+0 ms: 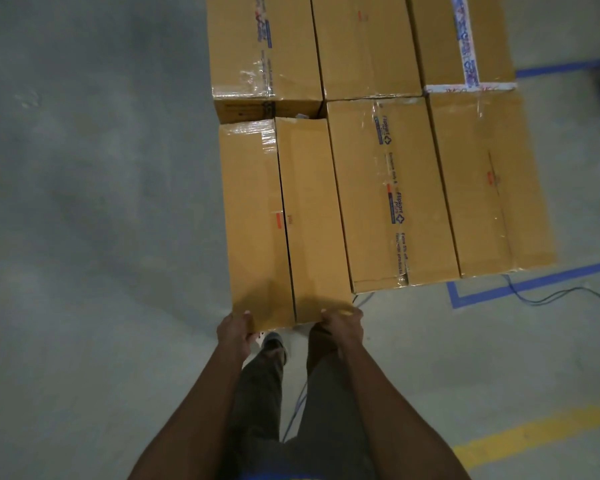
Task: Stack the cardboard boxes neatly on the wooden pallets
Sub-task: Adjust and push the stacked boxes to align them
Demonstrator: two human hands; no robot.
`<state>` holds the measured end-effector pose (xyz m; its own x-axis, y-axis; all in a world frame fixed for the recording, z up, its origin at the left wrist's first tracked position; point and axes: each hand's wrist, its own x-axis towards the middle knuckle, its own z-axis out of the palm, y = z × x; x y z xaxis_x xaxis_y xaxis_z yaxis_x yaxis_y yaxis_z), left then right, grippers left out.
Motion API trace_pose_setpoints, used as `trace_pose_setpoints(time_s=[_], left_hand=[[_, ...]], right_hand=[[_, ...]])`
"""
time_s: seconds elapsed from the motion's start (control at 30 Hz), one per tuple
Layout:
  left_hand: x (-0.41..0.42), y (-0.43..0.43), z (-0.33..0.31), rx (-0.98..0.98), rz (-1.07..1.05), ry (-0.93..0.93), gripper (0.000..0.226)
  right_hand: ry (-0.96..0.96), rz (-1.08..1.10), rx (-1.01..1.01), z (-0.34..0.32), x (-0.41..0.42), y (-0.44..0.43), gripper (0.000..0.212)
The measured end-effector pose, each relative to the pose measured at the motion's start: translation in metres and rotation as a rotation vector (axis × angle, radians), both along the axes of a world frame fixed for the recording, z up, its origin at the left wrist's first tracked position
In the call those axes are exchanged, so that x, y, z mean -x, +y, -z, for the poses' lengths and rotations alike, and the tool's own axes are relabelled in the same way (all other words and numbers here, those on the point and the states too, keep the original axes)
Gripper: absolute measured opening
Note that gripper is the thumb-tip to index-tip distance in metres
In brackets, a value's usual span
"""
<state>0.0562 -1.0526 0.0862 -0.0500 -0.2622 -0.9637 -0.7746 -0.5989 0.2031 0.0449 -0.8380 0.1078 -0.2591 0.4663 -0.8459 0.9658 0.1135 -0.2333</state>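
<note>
Head view, looking down.

- Cardboard box (257,220) at the near-left corner of a block of boxes. Long axis runs near to far. An open seam runs down the middle of its top, with a small orange label (276,216) just left of the seam.
- Left hand (234,332) grips the near-left corner of this box, fingers curled under the edge and thumb on top.
- Right hand (343,323) grips the near-right corner the same way. The hands are apart, one at each corner of the near end, with both arms reaching forward.
- The box's right side lies against the Flipkart-taped box (361,202). Its near end sticks out nearer than that neighbour's.
- Plain box (471,188) sits at near right, touching the taped one.
- Far row of three: left box (236,46), middle box (364,46) and right box (430,39), the last with white-and-blue tape.
- The near face of the far-left box shows above the held box's far end.
- What the boxes rest on is hidden.
- Grey concrete floor (101,202). Blue floor tape (520,285) on the right, yellow line (534,434) at near right.
- Dark cable (551,299) crosses the blue tape. A blue cable (297,407) runs between the person's legs.
- One shoe (274,342) shows below the box's near edge.
</note>
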Motion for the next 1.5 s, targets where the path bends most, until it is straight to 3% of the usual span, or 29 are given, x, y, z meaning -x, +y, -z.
trace_pose_setpoints(time_s=[0.17,0.47,0.6,0.83,1.13,1.5], left_hand=[[0.009,-0.004,0.006,0.048,-0.009,-0.011,0.048],[0.040,-0.003,0.006,0.152,0.069,0.120,0.045],[0.037,-0.012,0.006,0.220,0.238,0.045,0.044],[0.029,-0.013,0.005,0.381,0.539,0.025,0.044],[0.030,-0.021,0.001,0.347,0.543,0.025,0.052],[0.025,-0.021,-0.009,0.271,0.541,0.078,0.046]], right_hand=[[0.015,-0.113,-0.014,0.002,0.007,0.000,0.082],[0.069,-0.099,0.058,0.010,0.036,-0.003,0.071],[0.080,-0.062,0.062,0.014,0.032,-0.013,0.095],[0.095,-0.231,0.000,0.008,0.023,-0.008,0.088],[0.116,-0.336,-0.053,0.015,0.018,0.000,0.086],[0.072,-0.215,0.003,0.019,0.021,-0.008,0.088]])
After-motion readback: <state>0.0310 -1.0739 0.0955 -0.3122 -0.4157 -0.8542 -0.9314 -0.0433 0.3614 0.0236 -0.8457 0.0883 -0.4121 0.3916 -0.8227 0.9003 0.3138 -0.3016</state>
